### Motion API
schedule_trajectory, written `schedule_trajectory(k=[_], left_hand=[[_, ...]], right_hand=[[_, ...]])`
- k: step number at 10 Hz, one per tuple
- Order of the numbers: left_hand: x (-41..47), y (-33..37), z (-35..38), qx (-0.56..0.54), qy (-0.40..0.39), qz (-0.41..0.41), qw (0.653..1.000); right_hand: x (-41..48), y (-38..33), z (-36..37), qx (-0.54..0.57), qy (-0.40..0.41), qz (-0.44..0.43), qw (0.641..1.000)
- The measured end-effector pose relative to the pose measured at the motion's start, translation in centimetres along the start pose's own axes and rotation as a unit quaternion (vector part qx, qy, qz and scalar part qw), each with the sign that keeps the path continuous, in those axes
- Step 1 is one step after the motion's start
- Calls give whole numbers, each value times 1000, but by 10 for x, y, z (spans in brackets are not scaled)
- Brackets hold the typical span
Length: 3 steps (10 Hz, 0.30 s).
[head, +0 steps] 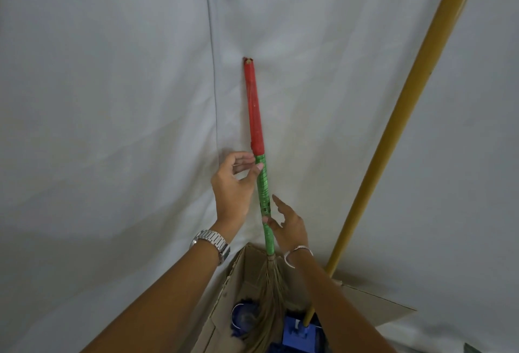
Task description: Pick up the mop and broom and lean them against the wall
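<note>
The broom stands upright with its red and green handle resting against the white cloth-covered wall; its straw bristles hang down into a cardboard box. My left hand is beside the green part of the handle, thumb tip touching it, fingers apart. My right hand is lower on the other side, fingers spread, thumb just touching the handle. The mop has a long yellow pole that leans against the wall at the right; its blue head sits in the box.
An open cardboard box stands at the foot of the wall, below my arms, with dark blue items inside. A seam runs down the wall cloth left of the broom.
</note>
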<state>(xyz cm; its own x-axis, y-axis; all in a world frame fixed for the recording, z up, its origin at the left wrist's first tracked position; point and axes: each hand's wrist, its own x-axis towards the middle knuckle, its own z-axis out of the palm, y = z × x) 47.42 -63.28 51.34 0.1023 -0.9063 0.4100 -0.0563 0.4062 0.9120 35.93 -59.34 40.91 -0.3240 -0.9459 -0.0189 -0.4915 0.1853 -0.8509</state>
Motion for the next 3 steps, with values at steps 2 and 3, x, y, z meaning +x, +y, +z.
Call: schedule_trajectory(k=[2,3], left_hand=[[-24,36,-10,156,-69,98,980],[-29,64,-12,265,-61,183,945]], right_hand=[[-44,-13,-32,-123,-26,-75,989],[-55,-37,-58,-178,-14,-149,972]])
